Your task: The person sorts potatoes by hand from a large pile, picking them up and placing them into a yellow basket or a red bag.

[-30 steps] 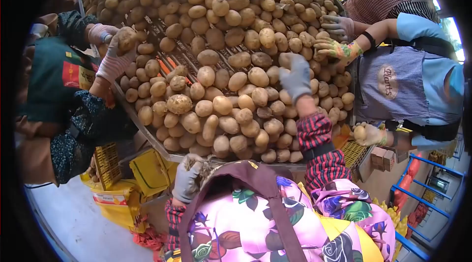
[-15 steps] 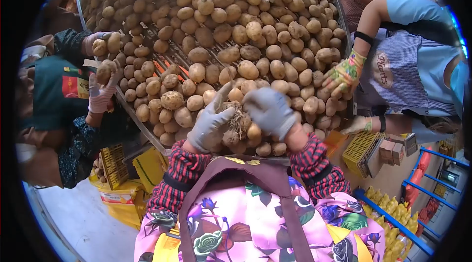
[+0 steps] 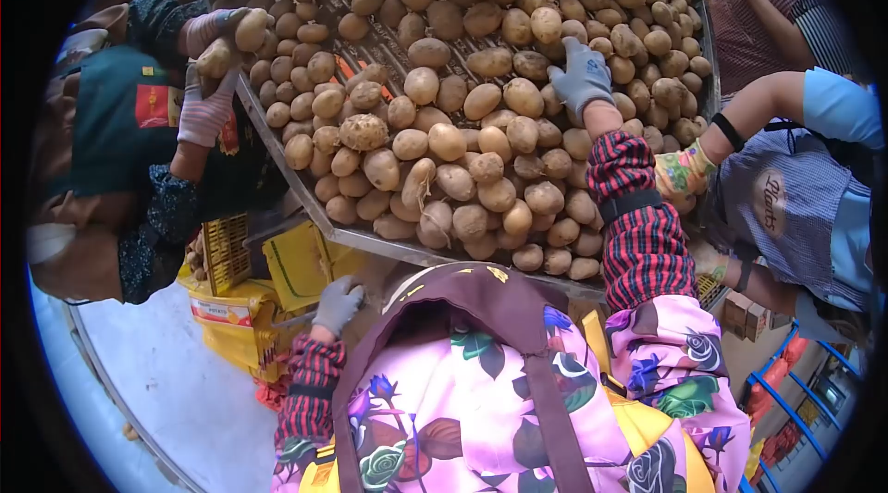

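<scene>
Potatoes lie heaped on a large metal-edged sorting table. My right hand, in a grey glove, reaches forward onto the heap at right of centre. Its fingers are stretched out over the potatoes, with no potato visibly gripped. My left hand, also gloved in grey, hangs low outside the near edge of the table. Its fingers are loosely apart and nothing shows in them. A knobbly potato rests on the near left part of the heap.
At the left, a co-worker's striped gloves hold potatoes. A co-worker's patterned glove is close to my right forearm. Below the table's left edge are a yellow crate and yellow bags. Slatted bars show between potatoes.
My hands have parted: the right went forward and right onto the heap, the left down past the table edge. The stringy, root-covered clump between them is out of sight. The view has shifted.
</scene>
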`<state>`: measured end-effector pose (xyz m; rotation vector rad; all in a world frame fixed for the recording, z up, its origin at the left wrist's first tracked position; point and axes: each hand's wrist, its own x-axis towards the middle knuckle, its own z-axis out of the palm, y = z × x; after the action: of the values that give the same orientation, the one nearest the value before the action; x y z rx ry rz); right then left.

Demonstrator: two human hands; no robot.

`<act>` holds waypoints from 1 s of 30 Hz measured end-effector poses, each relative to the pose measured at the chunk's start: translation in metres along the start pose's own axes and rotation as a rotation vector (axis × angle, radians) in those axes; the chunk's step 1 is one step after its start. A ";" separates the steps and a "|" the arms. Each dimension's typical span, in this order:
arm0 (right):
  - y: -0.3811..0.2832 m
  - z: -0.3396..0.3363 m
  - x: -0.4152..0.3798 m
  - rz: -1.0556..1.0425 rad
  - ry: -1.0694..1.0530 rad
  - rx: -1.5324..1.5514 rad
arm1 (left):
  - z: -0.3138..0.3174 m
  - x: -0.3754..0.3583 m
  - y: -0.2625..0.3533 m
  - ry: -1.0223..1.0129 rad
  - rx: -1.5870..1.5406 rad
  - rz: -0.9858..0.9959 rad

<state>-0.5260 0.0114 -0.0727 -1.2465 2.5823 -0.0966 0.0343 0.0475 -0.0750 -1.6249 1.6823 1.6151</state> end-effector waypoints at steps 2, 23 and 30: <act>0.015 0.005 0.002 -0.019 0.010 -0.004 | 0.017 0.017 -0.012 0.061 0.224 0.036; -0.060 0.004 -0.166 -0.454 0.004 0.772 | -0.055 -0.034 0.086 -0.314 0.889 0.190; -0.073 -0.029 -0.167 -0.290 -0.340 1.219 | -0.007 -0.017 0.192 -0.086 -0.696 0.346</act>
<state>-0.3794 0.0939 0.0036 -0.9506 1.4862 -1.1733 -0.1159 -0.0020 0.0347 -1.5409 1.5028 2.6197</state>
